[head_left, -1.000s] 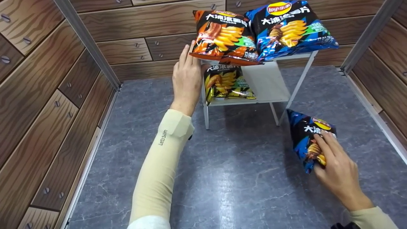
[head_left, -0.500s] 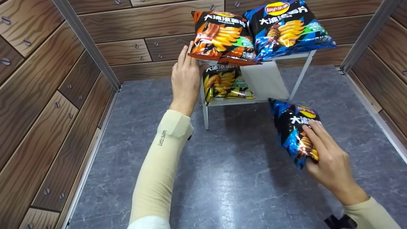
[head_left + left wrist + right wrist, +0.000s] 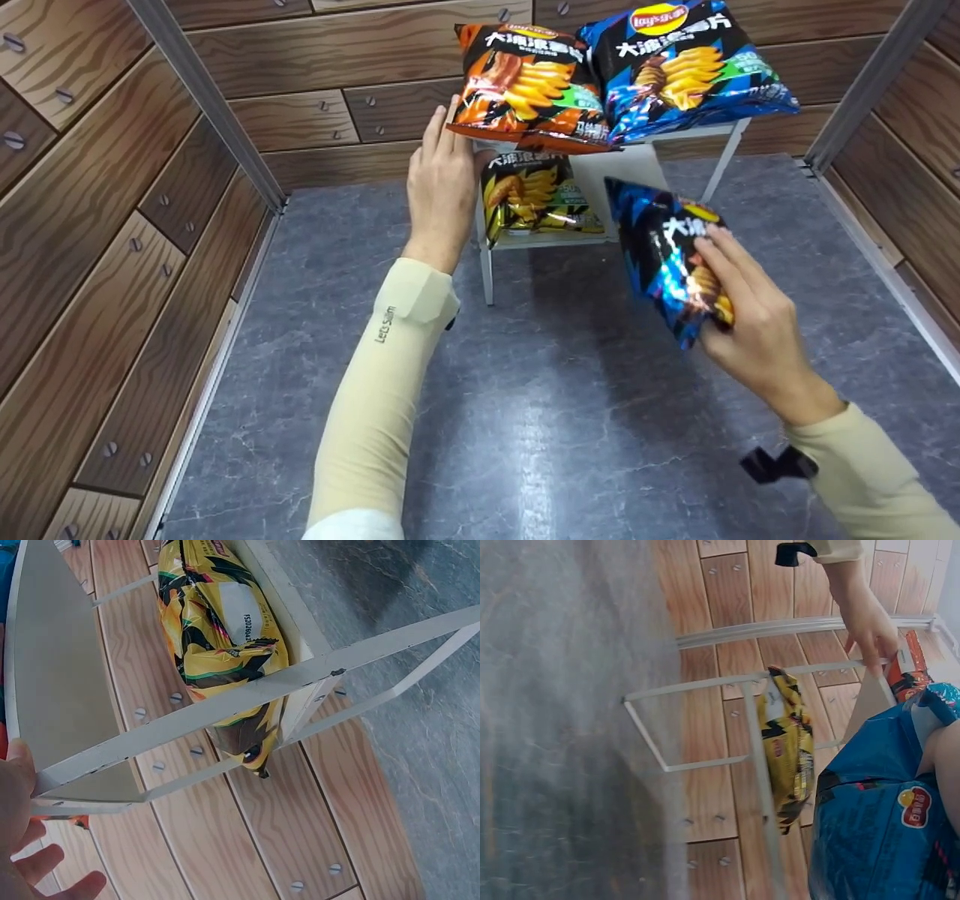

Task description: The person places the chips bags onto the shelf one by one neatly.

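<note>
In the head view, my right hand [image 3: 757,330] grips a blue-and-black Lay's chip bag [image 3: 664,247] by its right side, tilted in front of the rack's lower right. The right wrist view shows the blue back of this bag [image 3: 885,810]. My left hand [image 3: 444,191] lies along the upper left edge of the white rack [image 3: 630,187], fingers straight, thumb at the front corner. In the left wrist view, the thumb [image 3: 21,761] touches the frame's corner and the other fingers [image 3: 45,862] spread apart. A yellow-and-black chip bag [image 3: 532,199] sits on the lower shelf's left side.
On the rack's top lie an orange chip bag [image 3: 525,90] and another blue chip bag [image 3: 686,71], side by side and touching. Marbled grey floor [image 3: 480,420] surrounds the rack. Wood-patterned walls [image 3: 285,52] with metal edge strips [image 3: 206,105] enclose the space.
My right hand has carried the blue chip bag up and to the left, closer to the lower shelf. My left hand and the bags on the rack stay essentially in place.
</note>
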Demonstrator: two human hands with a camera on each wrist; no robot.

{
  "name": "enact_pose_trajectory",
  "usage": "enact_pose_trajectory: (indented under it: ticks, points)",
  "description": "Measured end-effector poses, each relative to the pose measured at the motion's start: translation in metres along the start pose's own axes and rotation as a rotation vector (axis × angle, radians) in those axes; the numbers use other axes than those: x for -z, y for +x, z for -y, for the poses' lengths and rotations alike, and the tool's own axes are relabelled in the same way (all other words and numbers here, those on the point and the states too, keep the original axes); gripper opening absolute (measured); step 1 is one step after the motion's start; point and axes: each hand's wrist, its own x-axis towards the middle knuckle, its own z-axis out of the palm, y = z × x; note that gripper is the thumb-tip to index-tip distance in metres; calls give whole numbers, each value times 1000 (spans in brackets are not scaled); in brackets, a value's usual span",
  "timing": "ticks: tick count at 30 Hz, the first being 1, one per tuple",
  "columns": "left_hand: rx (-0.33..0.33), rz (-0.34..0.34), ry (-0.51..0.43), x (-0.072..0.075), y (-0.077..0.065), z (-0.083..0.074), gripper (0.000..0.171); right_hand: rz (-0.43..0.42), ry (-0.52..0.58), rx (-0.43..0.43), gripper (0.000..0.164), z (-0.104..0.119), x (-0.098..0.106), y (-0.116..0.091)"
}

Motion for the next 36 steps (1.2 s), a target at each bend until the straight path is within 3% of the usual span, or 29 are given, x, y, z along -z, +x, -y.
enact_pose_trajectory:
  ticks: [7, 19, 26, 36]
  points:
    - [-1, 3, -2, 0, 0, 2, 65, 51, -46, -23, 77, 10, 7, 19]
    - [8, 7, -2, -1, 1, 1, 65, 58, 24, 24, 75, 32, 6, 34]
    - [19, 11, -5, -2, 1, 1, 68, 139, -71, 32, 81, 19, -10, 48]
    - [17, 13, -11, -1, 1, 2, 65, 209, -130, 3, 76, -9, -31, 72]
